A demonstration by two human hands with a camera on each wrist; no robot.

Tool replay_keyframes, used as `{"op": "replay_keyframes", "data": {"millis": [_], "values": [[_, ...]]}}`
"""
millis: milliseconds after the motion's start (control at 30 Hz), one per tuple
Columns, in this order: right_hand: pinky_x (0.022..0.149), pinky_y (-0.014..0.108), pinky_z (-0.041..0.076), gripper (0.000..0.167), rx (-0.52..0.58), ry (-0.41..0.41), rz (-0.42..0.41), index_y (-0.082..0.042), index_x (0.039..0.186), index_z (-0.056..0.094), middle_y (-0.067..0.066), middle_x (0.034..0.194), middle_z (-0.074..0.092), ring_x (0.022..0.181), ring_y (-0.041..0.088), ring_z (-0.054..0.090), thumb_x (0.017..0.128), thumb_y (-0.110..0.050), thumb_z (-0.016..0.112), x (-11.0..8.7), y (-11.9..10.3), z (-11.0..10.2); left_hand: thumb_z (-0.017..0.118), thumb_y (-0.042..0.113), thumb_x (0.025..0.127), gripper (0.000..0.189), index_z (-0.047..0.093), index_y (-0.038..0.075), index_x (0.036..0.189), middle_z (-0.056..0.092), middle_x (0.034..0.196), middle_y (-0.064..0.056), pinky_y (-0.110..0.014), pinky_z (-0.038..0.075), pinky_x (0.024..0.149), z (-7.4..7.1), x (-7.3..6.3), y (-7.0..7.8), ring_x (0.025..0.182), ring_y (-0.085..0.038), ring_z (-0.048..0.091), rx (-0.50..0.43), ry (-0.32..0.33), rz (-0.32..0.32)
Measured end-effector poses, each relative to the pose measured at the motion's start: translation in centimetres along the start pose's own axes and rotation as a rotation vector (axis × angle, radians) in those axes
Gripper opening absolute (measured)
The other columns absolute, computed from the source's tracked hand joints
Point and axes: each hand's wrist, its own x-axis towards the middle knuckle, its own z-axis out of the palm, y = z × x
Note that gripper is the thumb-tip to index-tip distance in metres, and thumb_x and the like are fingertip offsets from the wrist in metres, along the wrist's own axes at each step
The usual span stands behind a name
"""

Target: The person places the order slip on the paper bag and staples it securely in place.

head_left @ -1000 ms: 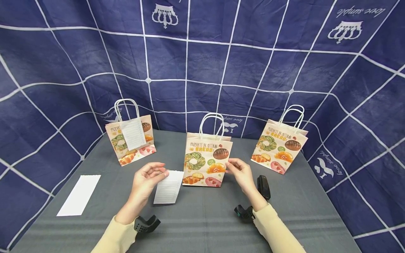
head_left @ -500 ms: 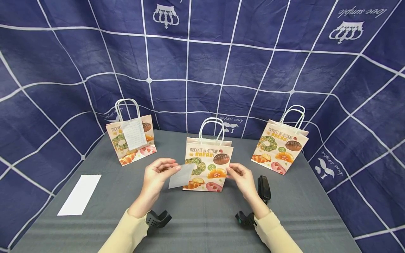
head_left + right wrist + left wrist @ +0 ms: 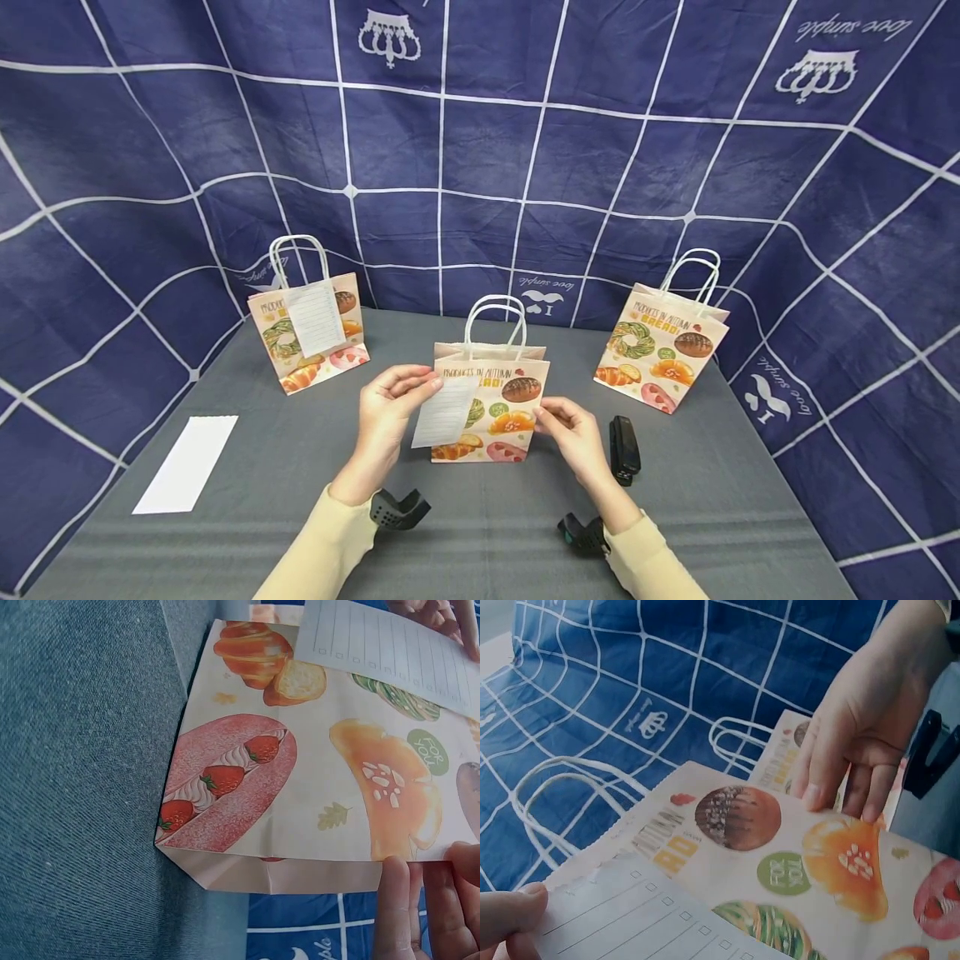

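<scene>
A lined paper slip with small checkboxes (image 3: pixel 446 412) is pinched at its upper left corner by my left hand (image 3: pixel 386 417). The slip overlaps the left front of the middle paper bag (image 3: pixel 513 392), which stands upright with white twisted handles and bread pictures. My right hand (image 3: pixel 576 437) holds that bag's right side edge, fingertips at the orange pastry print. In the left wrist view the slip (image 3: pixel 641 915) slants across the bag front (image 3: pixel 742 885), hiding part of its lettering. The right wrist view has fingers (image 3: pixel 394 900) at the bag's side fold.
A matching bag (image 3: pixel 277 333) with a lined slip (image 3: pixel 315 319) on its front stands at the back left, another bag (image 3: pixel 660 346) at the back right. A black stapler (image 3: pixel 624 450) lies right of my right hand. A blank white paper strip (image 3: pixel 186 465) lies at left.
My left hand has moved right and slightly up, bringing the slip from beside the middle bag to over its front. The bag has shifted a little toward me, my right hand still at its edge.
</scene>
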Motion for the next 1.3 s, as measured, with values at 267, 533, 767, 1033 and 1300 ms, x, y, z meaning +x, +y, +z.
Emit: {"op": "replay_keyframes", "data": {"millis": [267,533,767,1033,1300], "values": [[0.073,0.045,0.053,0.016,-0.045,0.008,-0.055,0.007,0.099,0.065,0.017,0.090,0.065,0.077,0.014,0.065,0.087,-0.004,0.065,-0.4,0.8,0.0,0.078,0.000,0.074,0.021,0.068,-0.004,0.092,0.072,0.084,-0.003,-0.022,0.050,0.064,1.3,-0.5,-0.2,0.077,-0.015,0.066,-0.063,0.012,0.034],[0.070,0.040,0.055,0.013,-0.056,0.013,-0.087,0.006,0.097,0.066,0.017,0.087,0.066,0.073,0.014,0.066,0.087,-0.002,0.065,-0.5,0.9,0.1,0.078,0.002,0.075,0.027,0.065,-0.011,0.096,0.072,0.086,-0.006,-0.022,0.052,0.062,2.3,-0.9,-0.4,0.078,-0.014,0.067,-0.108,-0.006,0.096],[0.071,0.043,0.054,0.014,-0.076,0.002,-0.100,0.006,0.097,0.066,0.016,0.088,0.066,0.075,0.013,0.065,0.088,-0.004,0.065,-0.4,0.9,0.0,0.075,-0.002,0.076,0.026,0.063,-0.014,0.096,0.072,0.087,-0.006,-0.022,0.052,0.062,2.6,-0.9,-0.8,0.078,-0.015,0.067,-0.114,-0.002,0.111],[0.070,0.032,0.055,0.017,-0.114,-0.042,-0.147,0.006,0.099,0.064,0.017,0.091,0.067,0.079,0.014,0.065,0.086,-0.004,0.067,-0.2,0.6,-0.5,0.076,0.002,0.077,0.027,0.064,-0.012,0.096,0.072,0.087,-0.005,-0.020,0.047,0.051,2.5,-0.9,-1.1,0.068,-0.009,0.063,-0.103,0.007,0.107],[0.074,0.019,0.051,0.024,-0.058,0.050,-0.186,0.012,0.105,0.058,0.026,0.102,0.063,0.086,0.008,0.063,0.083,0.007,0.065,-0.5,-2.2,-0.3,0.077,0.001,0.076,0.027,0.065,-0.012,0.097,0.072,0.087,-0.004,-0.021,0.048,0.051,2.5,-1.0,-1.3,0.066,-0.009,0.063,-0.107,0.012,0.098]]}}
